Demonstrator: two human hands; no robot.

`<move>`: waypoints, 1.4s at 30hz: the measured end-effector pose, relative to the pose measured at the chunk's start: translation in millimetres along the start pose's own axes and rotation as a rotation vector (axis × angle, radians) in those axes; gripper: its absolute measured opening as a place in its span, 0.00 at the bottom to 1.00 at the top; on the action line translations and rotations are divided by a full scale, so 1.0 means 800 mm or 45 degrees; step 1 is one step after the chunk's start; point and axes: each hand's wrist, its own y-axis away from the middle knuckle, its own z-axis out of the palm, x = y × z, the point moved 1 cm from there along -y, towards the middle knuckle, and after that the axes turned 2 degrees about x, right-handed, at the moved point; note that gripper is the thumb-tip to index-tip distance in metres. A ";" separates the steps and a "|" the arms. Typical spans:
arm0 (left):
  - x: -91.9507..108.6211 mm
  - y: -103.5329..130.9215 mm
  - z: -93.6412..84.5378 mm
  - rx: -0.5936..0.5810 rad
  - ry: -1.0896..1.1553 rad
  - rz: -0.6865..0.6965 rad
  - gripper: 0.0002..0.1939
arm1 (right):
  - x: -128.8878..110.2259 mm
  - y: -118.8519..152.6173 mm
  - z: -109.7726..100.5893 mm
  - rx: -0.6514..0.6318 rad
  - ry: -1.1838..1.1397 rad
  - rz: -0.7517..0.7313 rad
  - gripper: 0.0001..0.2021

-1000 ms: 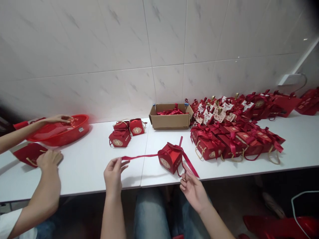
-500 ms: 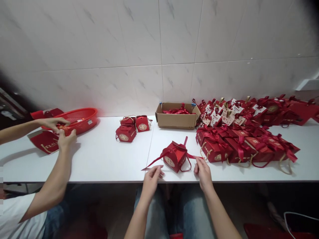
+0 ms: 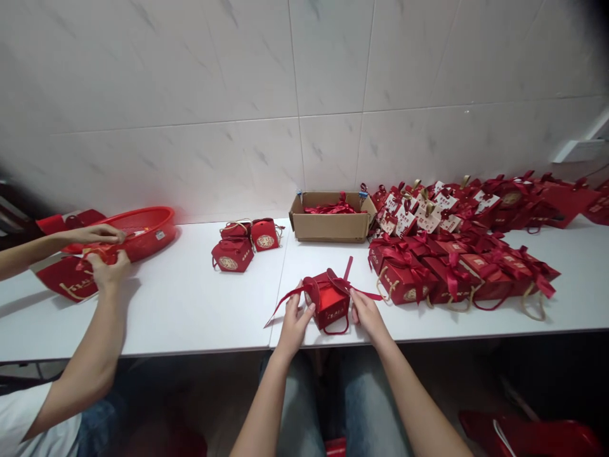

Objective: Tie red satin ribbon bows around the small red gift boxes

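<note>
Head view: we see the left hand (image 3: 295, 322) clamped on the left side of the red box (image 3: 332, 311); right hand (image 3: 366, 314) has its fingertips at the box's right side, but we can't tell whether they pinch; box sits near the white table's (image 3: 200, 317) near edge, ribbon (image 3: 285, 297) trailing left and right; we note a carton (image 3: 330, 228) farther back, bow-tied boxes (image 3: 406, 279) right, three boxes (image 3: 232, 255) left.

White table (image 3: 190, 304) bright; dim underneath; soft shadows at left; upper right corner blackened.
</note>
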 end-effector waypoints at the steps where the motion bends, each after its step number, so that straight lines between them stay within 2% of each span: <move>1: 0.003 -0.002 0.001 -0.026 0.066 0.006 0.28 | 0.000 0.001 0.003 -0.026 -0.014 0.033 0.27; 5: 0.010 -0.005 0.006 -0.076 0.206 -0.024 0.30 | 0.004 0.013 0.016 -0.088 -0.048 0.073 0.28; 9: 0.008 0.000 0.007 -0.115 0.220 -0.039 0.34 | 0.009 0.036 0.021 -0.052 -0.081 0.066 0.28; 12: 0.005 0.006 0.007 -0.125 0.286 -0.078 0.34 | 0.008 0.041 0.019 0.048 -0.132 0.023 0.29; 16: 0.004 0.011 0.013 -0.129 0.324 -0.093 0.34 | 0.003 0.028 0.019 0.218 -0.257 0.008 0.28; 22: 0.005 0.013 0.022 -0.059 0.291 -0.034 0.32 | 0.001 0.012 0.034 0.130 -0.499 0.074 0.29; 27: -0.002 0.013 0.030 0.027 0.267 0.006 0.31 | -0.005 0.017 0.038 -0.005 -0.507 -0.035 0.27; 37: -0.001 0.016 0.041 0.101 0.245 0.009 0.28 | 0.000 0.021 0.039 -0.025 -0.538 -0.055 0.24; 42: 0.006 0.012 0.032 -0.008 0.506 -0.124 0.33 | 0.008 0.011 0.032 0.097 -0.670 0.072 0.27</move>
